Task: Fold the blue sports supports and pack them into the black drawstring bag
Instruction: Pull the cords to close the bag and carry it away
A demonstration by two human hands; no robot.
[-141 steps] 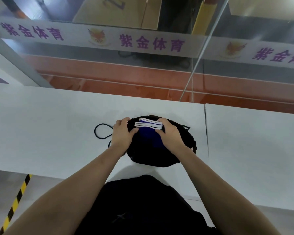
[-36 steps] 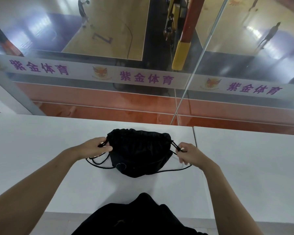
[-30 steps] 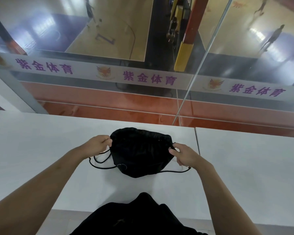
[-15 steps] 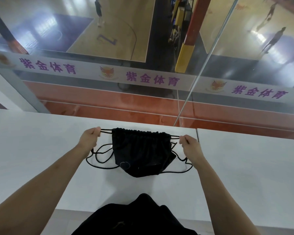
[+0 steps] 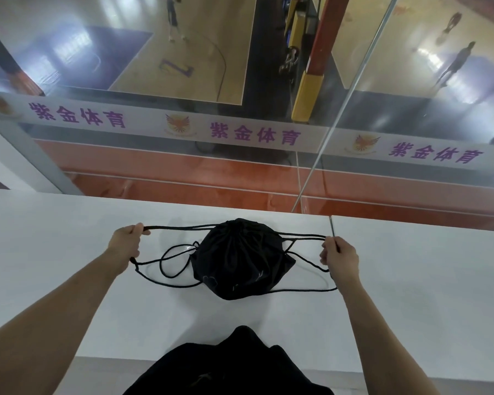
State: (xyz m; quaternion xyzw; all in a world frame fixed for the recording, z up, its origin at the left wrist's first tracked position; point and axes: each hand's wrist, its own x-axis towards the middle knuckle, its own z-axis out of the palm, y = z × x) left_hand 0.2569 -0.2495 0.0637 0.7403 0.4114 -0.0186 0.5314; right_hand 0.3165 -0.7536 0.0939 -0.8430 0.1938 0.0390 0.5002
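The black drawstring bag [image 5: 241,260] lies on the white table [image 5: 69,280], its mouth gathered to a tight bunch at the far side. My left hand [image 5: 127,243] grips the left drawstring cords [image 5: 180,228], stretched taut well to the left of the bag. My right hand [image 5: 338,255] grips the right cords [image 5: 303,236], pulled out to the right. Slack loops of cord lie on the table beside each hand. The blue sports supports are not visible; the bag hides whatever is inside.
A glass barrier [image 5: 240,81] with a white band of purple lettering [image 5: 254,134] runs along the table's far edge. A seam [image 5: 332,228] splits the table just beyond my right hand. A sports court with people lies below.
My hands have moved much farther apart, pulling the cords outward. The bag's mouth has gone from a wide gathered edge to a tight bunch. Earlier still, the blue supports showed in the open bag.
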